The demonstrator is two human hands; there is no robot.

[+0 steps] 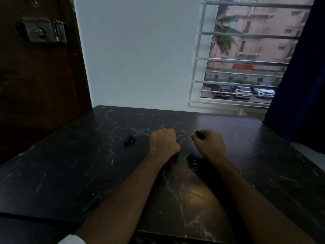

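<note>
My right hand point(209, 147) rests on the dark marble-pattern table point(88, 173) and grips a small black cylindrical object point(199, 134), whose end sticks out past my fingers toward the far left. Just beside it, my left hand point(164, 140) lies on the table as a fist with the knuckles up. No object shows in that fist, though its underside is hidden. A small black and blue object point(129, 140), like a cap or short marker piece, lies on the table to the left of my left hand.
The table's far edge meets a white wall point(140, 59). A barred window point(242, 59) is at the back right with a dark blue curtain point(302, 76) beside it. A brown wooden door with a metal lock point(45, 29) stands at the left.
</note>
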